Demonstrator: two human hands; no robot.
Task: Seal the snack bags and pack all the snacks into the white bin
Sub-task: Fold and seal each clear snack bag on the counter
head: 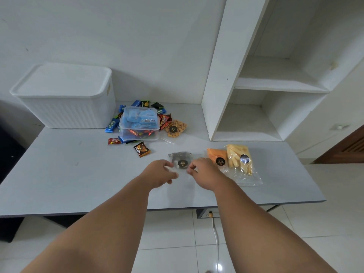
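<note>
Both my left hand (160,174) and right hand (202,172) pinch the clear snack bag (180,155), I think for sealing it.

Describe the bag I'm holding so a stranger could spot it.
On the grey table, find the row of clear bags before the white shelf unit. The dark-snack bag is leftmost, pinched by the left hand and right hand. Its contents are near black; the orange bag and yellow bag beside it are bright.
</note>
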